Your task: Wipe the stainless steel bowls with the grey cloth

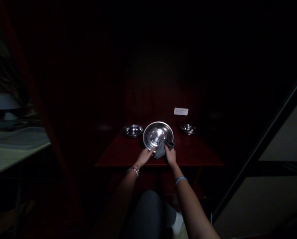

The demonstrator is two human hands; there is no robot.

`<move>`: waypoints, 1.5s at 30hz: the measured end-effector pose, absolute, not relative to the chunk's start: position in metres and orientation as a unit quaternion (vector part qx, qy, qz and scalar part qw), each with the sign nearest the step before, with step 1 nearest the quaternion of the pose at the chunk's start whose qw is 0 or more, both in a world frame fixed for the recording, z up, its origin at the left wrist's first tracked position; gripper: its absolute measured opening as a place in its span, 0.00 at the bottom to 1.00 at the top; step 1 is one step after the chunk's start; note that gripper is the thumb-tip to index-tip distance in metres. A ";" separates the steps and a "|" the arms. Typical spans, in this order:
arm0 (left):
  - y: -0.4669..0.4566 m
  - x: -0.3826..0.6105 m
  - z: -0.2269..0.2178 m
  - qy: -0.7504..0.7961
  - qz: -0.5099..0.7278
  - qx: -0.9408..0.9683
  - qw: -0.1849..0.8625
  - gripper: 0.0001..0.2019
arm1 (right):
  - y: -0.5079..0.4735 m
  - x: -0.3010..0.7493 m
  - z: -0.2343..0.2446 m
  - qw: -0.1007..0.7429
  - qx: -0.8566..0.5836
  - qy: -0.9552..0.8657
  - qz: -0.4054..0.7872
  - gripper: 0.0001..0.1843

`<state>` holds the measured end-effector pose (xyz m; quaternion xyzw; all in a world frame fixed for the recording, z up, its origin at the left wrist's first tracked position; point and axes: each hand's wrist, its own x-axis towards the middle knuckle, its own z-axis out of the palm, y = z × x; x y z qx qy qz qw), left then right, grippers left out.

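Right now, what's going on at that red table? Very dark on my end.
A seated person is working on a large steel plate, which is tipped up toward them over the red table. Their left hand grips the plate's near rim. Their right hand presses a grey cloth against its lower edge. Two smaller steel bowls sit flat on the table, the left bowl and the right bowl, one on either side. Neither is being touched.

A single head-worn camera sits above and behind the steel plate (156, 133), facing forward and down at it from near; the plate lies just below frame centre.
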<state>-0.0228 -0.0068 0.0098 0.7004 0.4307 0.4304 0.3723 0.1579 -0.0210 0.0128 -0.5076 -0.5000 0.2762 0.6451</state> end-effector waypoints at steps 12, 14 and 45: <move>-0.005 -0.022 0.010 0.406 0.444 0.696 0.393 0.25 | -0.020 0.158 0.012 0.641 -0.512 -0.499 0.279 0.24; -0.005 -0.021 0.010 0.402 0.448 0.692 0.398 0.24 | -0.021 0.157 0.012 0.643 -0.513 -0.496 0.278 0.24; -0.003 -0.022 0.007 0.417 0.441 0.695 0.386 0.26 | -0.024 0.157 0.013 0.641 -0.518 -0.498 0.270 0.24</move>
